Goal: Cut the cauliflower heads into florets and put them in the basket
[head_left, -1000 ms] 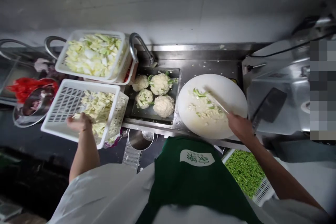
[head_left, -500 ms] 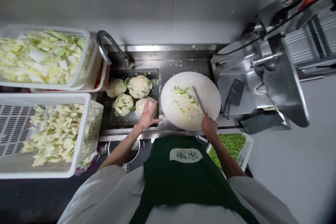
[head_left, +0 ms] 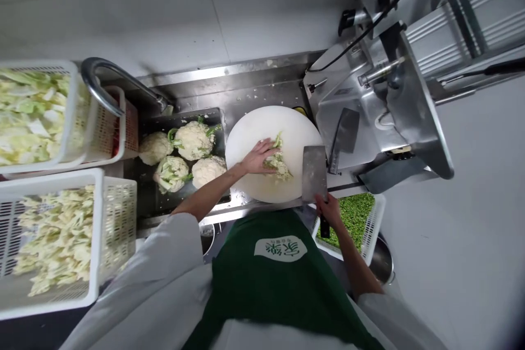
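Gripping the cleaver (head_left: 314, 172) in the closed right hand (head_left: 328, 209) at the right edge of the cutting board (head_left: 246, 128), aimed lengthwise toward the wall (head_left: 164, 16) — no longer slanting left; spreading the half-open left hand (head_left: 260, 157) over trimmings (head_left: 280, 170).

Above my left hand (head_left: 261, 158) and the scraps (head_left: 282, 168), the board (head_left: 266, 120) is open to its top edge, and the counter (head_left: 246, 97) behind it leaves a way across mid-frame. My cleaver (head_left: 314, 172) blocks the board's right edge. Cauliflowers (head_left: 194, 139) crowd centre left, the tap (head_left: 88, 77) bars the upper left, and the slicer (head_left: 422, 106) walls off the upper right.
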`<state>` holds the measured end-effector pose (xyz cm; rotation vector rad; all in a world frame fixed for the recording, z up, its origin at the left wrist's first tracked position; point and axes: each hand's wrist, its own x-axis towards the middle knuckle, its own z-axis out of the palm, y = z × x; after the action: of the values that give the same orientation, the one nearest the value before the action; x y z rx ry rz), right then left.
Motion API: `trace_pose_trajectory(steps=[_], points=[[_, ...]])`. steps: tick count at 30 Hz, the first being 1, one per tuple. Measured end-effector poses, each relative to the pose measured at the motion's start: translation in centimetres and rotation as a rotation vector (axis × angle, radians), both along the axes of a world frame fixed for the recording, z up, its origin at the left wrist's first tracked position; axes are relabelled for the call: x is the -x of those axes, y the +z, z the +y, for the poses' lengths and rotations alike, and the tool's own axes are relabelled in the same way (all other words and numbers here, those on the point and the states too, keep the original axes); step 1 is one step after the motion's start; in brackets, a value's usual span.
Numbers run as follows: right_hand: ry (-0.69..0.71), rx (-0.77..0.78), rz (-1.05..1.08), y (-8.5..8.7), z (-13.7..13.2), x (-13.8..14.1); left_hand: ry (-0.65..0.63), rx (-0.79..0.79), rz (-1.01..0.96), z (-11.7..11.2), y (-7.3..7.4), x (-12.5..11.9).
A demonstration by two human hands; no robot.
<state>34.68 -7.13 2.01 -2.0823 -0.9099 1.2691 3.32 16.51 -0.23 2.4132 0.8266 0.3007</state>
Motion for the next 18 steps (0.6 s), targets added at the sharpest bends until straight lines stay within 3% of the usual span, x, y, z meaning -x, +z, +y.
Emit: trace_pose_trajectory(steps=[4, 6, 9, 13, 16, 18], points=[[-0.030, 0.024, 0.062, -0.8, 1.1, 1.9, 0.456, -0.059, 0.018, -3.7, 0.1, 1.5], [-0.022, 0.033, 0.065, -0.9, 2.4, 2.5, 0.561, -0.044, 0.049, -4.0, -0.2, 1.7], [0.042, 0.038, 0.033, -0.9, 4.5, 2.6, 0.468, -0.006, 0.066, -2.3, -0.7, 0.0], [0.082, 0.036, 0.042, -0.9, 6.4, 1.6, 0.163, 0.068, 0.023, 0.5, -0.2, -2.8], [0.103, 0.045, 0.057, -0.7, 6.9, 1.0, 0.000, 0.104, 0.032, -0.7, 0.7, -2.8], [0.157, 0.055, 0.033, -0.5, 7.0, 1.2, 0.060, 0.091, 0.068, -3.2, 1.1, -2.4]])
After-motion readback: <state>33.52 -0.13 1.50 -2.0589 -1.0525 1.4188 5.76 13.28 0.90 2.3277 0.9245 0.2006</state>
